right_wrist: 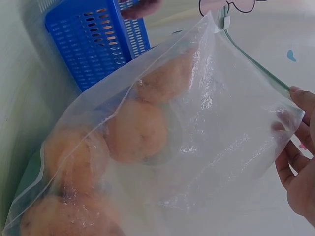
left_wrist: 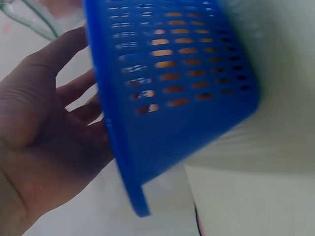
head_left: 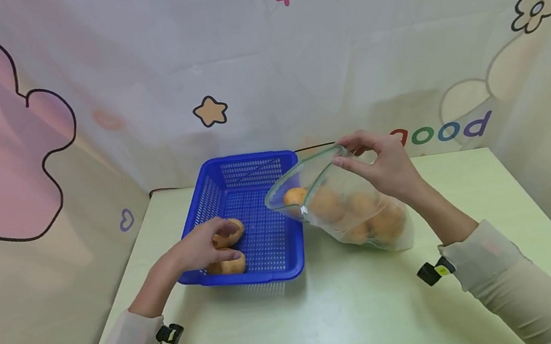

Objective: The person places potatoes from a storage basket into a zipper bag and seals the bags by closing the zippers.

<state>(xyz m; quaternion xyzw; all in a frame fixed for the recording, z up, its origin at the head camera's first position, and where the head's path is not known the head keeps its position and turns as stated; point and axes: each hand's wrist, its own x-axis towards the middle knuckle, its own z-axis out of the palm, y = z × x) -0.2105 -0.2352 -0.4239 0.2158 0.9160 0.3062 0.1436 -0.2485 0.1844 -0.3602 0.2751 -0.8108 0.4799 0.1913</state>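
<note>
My left hand point(head_left: 204, 245) reaches over the near left side of a blue plastic basket point(head_left: 298, 244). Its fingers are spread above two potatoes, one farther back point(head_left: 233, 232) and one nearer me point(head_left: 232, 263); whether they touch is hard to tell. In the left wrist view the basket wall point(left_wrist: 162, 142) hides the fingertips. With thumb and fingers, my right hand point(head_left: 384, 166) pinches the green-edged mouth of a translucent zip bag point(head_left: 350, 226), holding it up and tilted toward the basket. Several potatoes point(right_wrist: 138, 130) lie inside the bag, one near its mouth.
Bag and basket stand side by side on a pale green table point(head_left: 346, 314), the bag's mouth overlapping the basket's right rim. Behind and at both sides hangs a printed cloth point(head_left: 249, 53). A white slider point(head_left: 304, 210) sits at the bag's mouth.
</note>
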